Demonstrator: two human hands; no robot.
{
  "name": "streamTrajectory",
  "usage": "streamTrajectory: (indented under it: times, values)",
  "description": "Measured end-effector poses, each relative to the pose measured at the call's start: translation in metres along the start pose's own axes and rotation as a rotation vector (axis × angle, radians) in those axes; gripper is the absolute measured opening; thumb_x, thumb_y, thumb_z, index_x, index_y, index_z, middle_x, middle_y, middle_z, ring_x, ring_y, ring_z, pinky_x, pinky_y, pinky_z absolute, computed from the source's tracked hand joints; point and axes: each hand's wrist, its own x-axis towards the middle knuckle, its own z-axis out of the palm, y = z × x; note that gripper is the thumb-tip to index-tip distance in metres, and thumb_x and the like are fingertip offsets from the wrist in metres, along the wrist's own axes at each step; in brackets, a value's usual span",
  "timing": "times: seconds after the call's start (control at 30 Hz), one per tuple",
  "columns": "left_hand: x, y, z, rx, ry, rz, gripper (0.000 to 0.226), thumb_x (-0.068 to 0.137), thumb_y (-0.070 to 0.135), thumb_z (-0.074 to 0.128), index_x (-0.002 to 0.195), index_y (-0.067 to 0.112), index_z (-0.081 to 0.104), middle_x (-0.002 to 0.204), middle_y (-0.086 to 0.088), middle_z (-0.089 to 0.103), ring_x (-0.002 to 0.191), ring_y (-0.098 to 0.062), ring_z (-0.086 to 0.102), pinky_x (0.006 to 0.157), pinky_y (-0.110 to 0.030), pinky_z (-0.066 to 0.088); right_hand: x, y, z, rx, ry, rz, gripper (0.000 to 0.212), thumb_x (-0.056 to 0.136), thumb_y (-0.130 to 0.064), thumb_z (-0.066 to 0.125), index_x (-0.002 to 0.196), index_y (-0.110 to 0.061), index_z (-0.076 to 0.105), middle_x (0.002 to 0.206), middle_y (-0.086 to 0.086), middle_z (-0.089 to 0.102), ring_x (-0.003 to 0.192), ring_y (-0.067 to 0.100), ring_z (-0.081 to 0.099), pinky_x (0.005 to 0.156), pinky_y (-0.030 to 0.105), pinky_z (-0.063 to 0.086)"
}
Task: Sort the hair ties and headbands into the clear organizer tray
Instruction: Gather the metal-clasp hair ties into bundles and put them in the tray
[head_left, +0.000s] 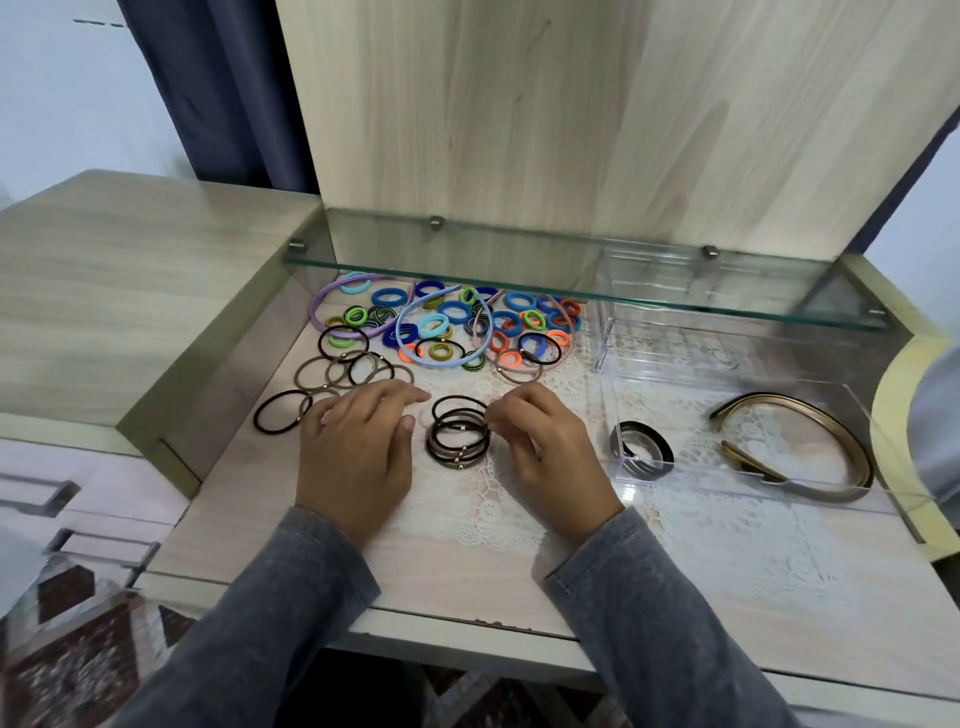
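Light wood-grain vanity top carries a lace mat, with a glass shelf above its rear. Left hand lies palm-down, fingers extended, holding nothing. Right hand has its fingers curled, tips at the right edge of a stack of dark brown hair ties; an actual pinch cannot be confirmed. Colourful hair ties and headbands lie heaped behind. The clear organizer tray, at right, holds a coiled black headband and a bronze headband in adjacent compartments.
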Motion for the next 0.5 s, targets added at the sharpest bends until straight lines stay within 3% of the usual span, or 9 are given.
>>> streamTrajectory:
  times: [0.1,0.2,0.33,0.4,0.5]
  values:
    - [0.0,-0.003,0.006,0.069,-0.044,-0.077,0.043,0.091,0.027,0.032,0.127,0.028,0.057,0.135,0.007,0.055,0.128,-0.016,0.048,0.108,-0.044,0.029,-0.001,0.001,0.003,-0.037,-0.04,-0.047,0.015,0.088,0.005,0.054,0.092,-0.003,0.067,0.09,0.006,0.057,0.08,0.015,0.055,0.072,0.021,0.046]
    - [0.0,-0.004,0.01,0.133,-0.12,-0.139,0.053,0.09,0.032,0.026,0.137,0.024,0.05,0.148,0.002,0.044,0.138,-0.022,0.038,0.112,-0.048,0.023,-0.002,0.002,0.005,-0.073,-0.065,-0.064,0.016,0.087,0.006,0.055,0.093,-0.003,0.067,0.091,0.007,0.056,0.078,0.019,0.056,0.068,0.029,0.048]
    - [0.003,-0.004,0.013,0.156,-0.257,-0.194,0.055,0.095,0.036,0.024,0.15,0.031,0.028,0.16,0.005,0.021,0.147,-0.022,0.019,0.116,-0.05,0.011,-0.004,0.002,0.007,-0.121,-0.097,-0.037,0.016,0.084,0.007,0.058,0.093,-0.004,0.066,0.091,0.006,0.055,0.077,0.02,0.055,0.065,0.036,0.049]
    - [0.003,-0.004,0.015,0.145,-0.28,-0.202,0.054,0.098,0.035,0.028,0.152,0.034,0.021,0.161,0.005,0.016,0.148,-0.022,0.014,0.117,-0.051,0.008,-0.004,0.002,0.007,-0.114,-0.093,-0.012,0.016,0.085,0.006,0.057,0.094,-0.004,0.066,0.093,0.005,0.054,0.078,0.019,0.055,0.068,0.03,0.05]
    - [0.003,-0.004,0.015,0.142,-0.284,-0.187,0.062,0.09,0.038,0.023,0.151,0.033,0.024,0.161,0.003,0.018,0.148,-0.024,0.015,0.117,-0.051,0.009,-0.003,-0.002,0.004,-0.07,-0.089,0.013,0.021,0.088,0.005,0.054,0.102,-0.005,0.065,0.1,0.003,0.051,0.081,0.01,0.052,0.073,0.011,0.041]
